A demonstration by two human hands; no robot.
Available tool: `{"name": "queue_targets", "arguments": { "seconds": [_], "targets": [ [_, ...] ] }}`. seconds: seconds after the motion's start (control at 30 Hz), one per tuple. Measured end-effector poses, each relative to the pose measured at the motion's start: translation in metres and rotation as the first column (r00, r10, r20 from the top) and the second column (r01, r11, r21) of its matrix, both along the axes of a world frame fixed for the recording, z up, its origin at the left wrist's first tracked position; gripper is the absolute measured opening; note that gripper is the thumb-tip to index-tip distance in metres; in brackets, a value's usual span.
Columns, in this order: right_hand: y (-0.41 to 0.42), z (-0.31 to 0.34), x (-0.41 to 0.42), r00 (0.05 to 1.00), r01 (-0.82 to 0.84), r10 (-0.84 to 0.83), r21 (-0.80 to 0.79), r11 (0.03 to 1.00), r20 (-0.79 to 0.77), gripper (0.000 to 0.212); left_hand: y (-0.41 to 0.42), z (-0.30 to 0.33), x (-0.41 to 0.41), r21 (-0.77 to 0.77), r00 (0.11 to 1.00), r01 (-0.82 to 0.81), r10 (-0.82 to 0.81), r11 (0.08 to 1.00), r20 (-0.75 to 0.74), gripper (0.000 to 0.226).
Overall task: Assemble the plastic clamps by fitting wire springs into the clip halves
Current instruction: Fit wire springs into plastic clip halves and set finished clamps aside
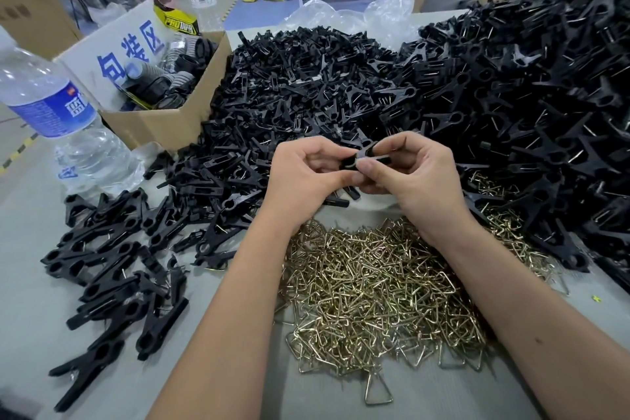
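Now | both hands, left and right, pinch clamp between them (above springs)

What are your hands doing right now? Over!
Left hand and right hand both pinching one black clamp over the spring pile. Spring seating not visible. Nothing in the way.

We read three blue characters, 包装区, on the white board propped in the cardboard box at about ten o'clock. Just behind it, a yellow-and-black package bears lettering beginning "PRO"; the rest blurs. The water bottle at nine o'clock shows white characters on its blue label, too distorted for us to read.
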State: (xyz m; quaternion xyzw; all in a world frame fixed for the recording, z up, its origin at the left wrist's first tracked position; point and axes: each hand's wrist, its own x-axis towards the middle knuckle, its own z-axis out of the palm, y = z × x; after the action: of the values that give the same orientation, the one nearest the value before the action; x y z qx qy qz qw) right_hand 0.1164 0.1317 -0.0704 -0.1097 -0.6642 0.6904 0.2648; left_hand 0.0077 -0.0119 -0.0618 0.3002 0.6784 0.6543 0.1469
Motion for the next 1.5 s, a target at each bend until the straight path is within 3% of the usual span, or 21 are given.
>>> {"name": "queue_targets", "arguments": {
  "seconds": [0.07, 0.13, 0.23, 0.3, 0.37, 0.47, 0.57, 0.77, 0.9, 0.97, 1.2, 1.37, 1.5],
  "targets": [
    [0.003, 0.007, 0.003, 0.998, -0.013, 0.005, 0.112, 0.994, 0.068, 0.041, -0.002, 0.0, -0.003, 0.056, 0.999, -0.035, 0.033, 0.998, 0.034, 0.035],
    [0.006, 0.014, 0.006, 0.972, -0.169, 0.102, 0.325, 0.93, 0.212, 0.042, -0.006, 0.0, -0.007, 0.135, 0.993, -0.097, 0.086, 0.986, 0.082, 0.034],
    [0.002, 0.02, 0.009, 0.787, -0.586, 0.328, 0.466, 0.662, 0.523, 0.032, -0.011, -0.001, -0.013, 0.194, 0.986, -0.163, 0.153, 0.967, 0.064, 0.036],
    [-0.001, 0.021, 0.008, 0.733, -0.66, 0.38, 0.454, 0.598, 0.564, 0.025, -0.01, -0.003, -0.014, 0.199, 0.986, -0.166, 0.16, 0.966, 0.044, 0.036],
    [0.001, 0.023, 0.007, 0.764, -0.628, 0.407, 0.434, 0.645, 0.501, 0.012, -0.008, -0.004, -0.013, 0.197, 0.989, -0.147, 0.142, 0.969, 0.04, 0.037],
    [0.011, 0.024, 0.008, 0.828, -0.543, 0.367, 0.445, 0.712, 0.423, 0.009, -0.006, -0.003, -0.012, 0.195, 0.992, -0.127, 0.121, 0.973, 0.045, 0.037],
    [0.016, 0.019, 0.009, 0.851, -0.504, 0.386, 0.345, 0.792, 0.356, 0.006, -0.006, -0.003, -0.012, 0.207, 0.989, -0.147, 0.137, 0.967, 0.062, 0.036],
    [0.008, 0.014, 0.005, 0.882, -0.462, 0.429, 0.184, 0.867, 0.195, 0.009, -0.008, -0.003, -0.013, 0.213, 0.984, -0.172, 0.16, 0.962, 0.074, 0.036],
    [0.008, 0.009, 0.006, 0.892, -0.438, 0.399, 0.182, 0.881, 0.213, 0.008, -0.008, -0.004, -0.014, 0.205, 0.983, -0.18, 0.167, 0.962, 0.079, 0.035],
    [0.008, 0.008, 0.006, 0.888, -0.442, 0.39, 0.22, 0.869, 0.244, 0.005, -0.008, -0.004, -0.014, 0.194, 0.981, -0.188, 0.174, 0.963, 0.086, 0.034],
    [0.011, 0.011, 0.009, 0.926, -0.352, 0.175, 0.598, 0.72, 0.334, 0.019, -0.008, -0.004, -0.015, 0.185, 0.978, -0.196, 0.18, 0.963, 0.104, 0.034],
    [0.018, 0.018, 0.01, 0.922, -0.34, 0.099, 0.663, 0.667, 0.373, 0.026, -0.008, -0.005, -0.016, 0.182, 0.979, -0.193, 0.178, 0.964, 0.098, 0.034],
    [0.021, 0.02, 0.011, 0.894, -0.379, 0.037, 0.708, 0.596, 0.447, 0.015, -0.009, -0.005, -0.015, 0.181, 0.98, -0.188, 0.174, 0.965, 0.094, 0.034]
  ]
}}
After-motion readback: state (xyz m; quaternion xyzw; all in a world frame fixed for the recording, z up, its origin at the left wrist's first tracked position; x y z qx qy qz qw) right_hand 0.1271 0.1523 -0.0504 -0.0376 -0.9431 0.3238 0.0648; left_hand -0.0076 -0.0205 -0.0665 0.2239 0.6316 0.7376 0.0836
